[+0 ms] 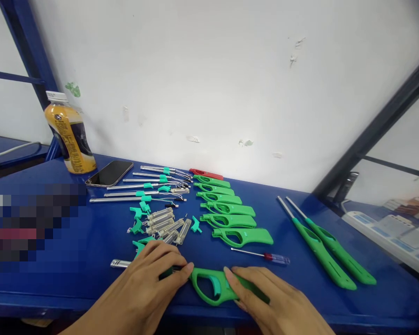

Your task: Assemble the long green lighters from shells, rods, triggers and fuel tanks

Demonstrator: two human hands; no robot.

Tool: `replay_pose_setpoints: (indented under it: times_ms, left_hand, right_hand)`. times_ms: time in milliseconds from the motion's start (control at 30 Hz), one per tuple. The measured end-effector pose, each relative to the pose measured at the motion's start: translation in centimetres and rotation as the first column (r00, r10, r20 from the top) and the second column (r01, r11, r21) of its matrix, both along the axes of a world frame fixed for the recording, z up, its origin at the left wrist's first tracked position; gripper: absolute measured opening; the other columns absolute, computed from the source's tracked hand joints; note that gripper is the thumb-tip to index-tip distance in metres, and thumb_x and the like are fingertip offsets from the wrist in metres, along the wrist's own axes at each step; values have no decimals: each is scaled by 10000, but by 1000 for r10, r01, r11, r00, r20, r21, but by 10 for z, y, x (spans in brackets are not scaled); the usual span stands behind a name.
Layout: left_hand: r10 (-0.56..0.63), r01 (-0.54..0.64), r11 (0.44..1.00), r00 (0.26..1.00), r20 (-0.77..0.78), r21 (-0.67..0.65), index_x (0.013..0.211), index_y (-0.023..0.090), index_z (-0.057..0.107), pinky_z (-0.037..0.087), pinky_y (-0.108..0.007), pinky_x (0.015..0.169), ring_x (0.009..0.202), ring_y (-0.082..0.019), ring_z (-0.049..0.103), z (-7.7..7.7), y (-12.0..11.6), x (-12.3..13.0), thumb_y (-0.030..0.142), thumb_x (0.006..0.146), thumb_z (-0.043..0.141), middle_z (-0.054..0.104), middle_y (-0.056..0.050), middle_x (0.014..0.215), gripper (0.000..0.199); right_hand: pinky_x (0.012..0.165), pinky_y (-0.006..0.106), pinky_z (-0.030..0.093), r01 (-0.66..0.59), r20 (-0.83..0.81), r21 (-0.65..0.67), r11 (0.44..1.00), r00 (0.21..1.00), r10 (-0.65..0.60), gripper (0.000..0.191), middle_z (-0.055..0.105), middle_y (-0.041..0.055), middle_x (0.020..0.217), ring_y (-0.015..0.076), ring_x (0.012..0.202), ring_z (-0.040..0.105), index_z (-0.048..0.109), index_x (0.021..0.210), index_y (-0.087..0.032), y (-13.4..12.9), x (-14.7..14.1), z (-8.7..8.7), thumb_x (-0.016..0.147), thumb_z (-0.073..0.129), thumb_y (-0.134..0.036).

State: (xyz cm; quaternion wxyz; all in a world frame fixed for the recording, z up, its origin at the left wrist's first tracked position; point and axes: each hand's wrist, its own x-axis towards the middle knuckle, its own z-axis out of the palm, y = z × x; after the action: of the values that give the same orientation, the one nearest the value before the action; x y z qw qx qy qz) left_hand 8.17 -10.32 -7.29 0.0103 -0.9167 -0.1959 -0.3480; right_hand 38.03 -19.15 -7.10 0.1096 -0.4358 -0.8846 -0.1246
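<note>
Near the front edge of the blue table, a green utility lighter (226, 292) with a teal trigger (215, 284) lies between my hands. My right hand (268, 298) is closed around its handle, thumb on the side. My left hand (157, 274) pinches the front end, where the body meets the nozzle. The tip of a metal lighter tube (120, 264) sticks out left of that hand; its middle is hidden beneath the fingers. Just beyond lie a teal trigger piece (139, 246) and several clear fuel tanks (160, 221). A small screwdriver (275, 258) with a red and clear handle rests beyond my right hand.
Several metal tubes with wires (125, 187) lie at the back left, beside a column of green handle shells (230, 208) and a red one (209, 174). Two long green lighters (324, 251) lie right. A phone (110, 173) and a bottle (70, 135) stand back left, near the wall.
</note>
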Motion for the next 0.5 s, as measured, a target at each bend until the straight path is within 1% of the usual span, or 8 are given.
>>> replay_pose_setpoints:
  times_ms: [100,167,267,333,400,433,500]
  left_hand:
    - [6,-6,1000,1000,7,13,1202,225,734,591,-299,878,942,-181,699,1,-1,1,30,1058,487,774,-18,1023,346]
    - [8,-8,1000,1000,-4,10,1241,226,728,595,-296,886,963,-187,700,1,-3,1,24,1051,479,776,-25,1037,372]
    - [38,-37,999,998,-54,8,1347,239,698,586,-299,961,1084,-199,699,-1,-7,-5,54,1055,489,773,-35,1138,404]
    - [107,-104,994,991,-75,34,1429,259,662,561,-315,1038,1182,-210,684,-6,-8,-15,116,1069,518,756,-41,1248,413]
    - [202,-198,978,977,-68,66,1479,282,633,529,-346,1104,1245,-226,668,-12,-9,-28,197,1078,551,733,-43,1333,418]
    - [245,-241,968,968,-56,76,1482,292,630,515,-369,1127,1259,-237,664,-15,-8,-35,229,1078,563,730,-43,1343,414]
    - [291,-285,956,954,-73,74,1448,306,650,525,-369,1101,1230,-241,675,-18,-7,-46,278,1068,606,741,-34,1310,384]
  right_hand:
    - [914,248,659,57,-53,-7,998,997,-57,458,788,80,1329,196,1139,788,592,1569,-245,-5,-3,0,1116,535,-214]
    - [947,258,653,83,-103,0,997,991,-83,456,785,71,1344,194,1167,778,615,1555,-284,-7,-4,-4,1105,568,-225]
    - [937,287,668,85,-147,85,993,986,-72,444,793,63,1339,202,1148,786,643,1534,-326,-6,0,-13,1102,581,-242]
    - [909,279,676,72,-146,91,993,988,-58,441,797,70,1339,204,1109,799,654,1528,-326,-5,3,-17,1096,601,-253]
    - [883,264,680,75,-170,78,994,984,-61,432,799,78,1338,203,1074,806,672,1512,-326,-4,4,-19,1092,607,-252]
    - [876,260,681,78,-181,65,995,981,-65,437,796,82,1343,204,1069,806,671,1514,-326,-4,4,-19,1088,610,-245]
    - [858,255,684,68,-198,66,996,979,-54,469,800,85,1330,205,1048,807,649,1537,-332,-6,4,-21,1078,623,-234]
